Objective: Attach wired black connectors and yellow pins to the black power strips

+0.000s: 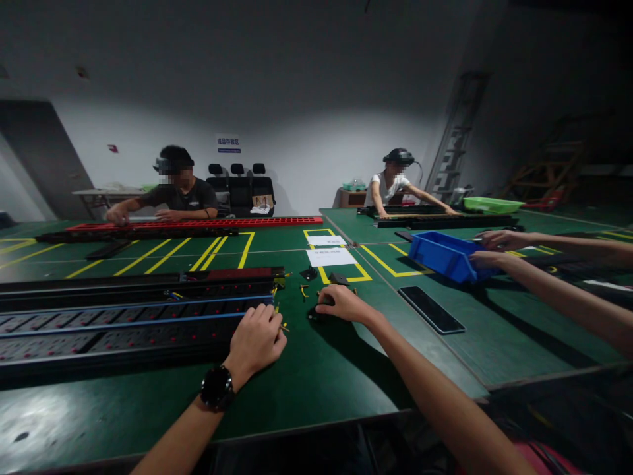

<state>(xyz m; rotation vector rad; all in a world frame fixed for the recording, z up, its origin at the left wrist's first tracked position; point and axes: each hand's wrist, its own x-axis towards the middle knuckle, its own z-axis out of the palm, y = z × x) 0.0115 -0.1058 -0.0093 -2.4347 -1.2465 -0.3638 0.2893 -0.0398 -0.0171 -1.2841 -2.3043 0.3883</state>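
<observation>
My left hand (257, 340), with a dark watch on the wrist, is curled at the right end of a long black socket strip (148, 334) with red dots and blue edges. Yellow wires (283, 324) stick out between its thumb and fingers; the fingertips are partly hidden. To the right, my right hand (342, 303) pinches a small black part (313, 315) low over the green table. Just beyond it lie a short yellow wire (304, 290), a black piece (310, 272) and a dark block (339, 279).
White paper labels (330, 256) lie ahead. A phone (431, 310) is on the right, near a blue bin (442, 256) touched by another person's hands (499, 247). Across the table two people (185, 194) (390, 188) handle long strips. A green tray (494, 206) sits far right.
</observation>
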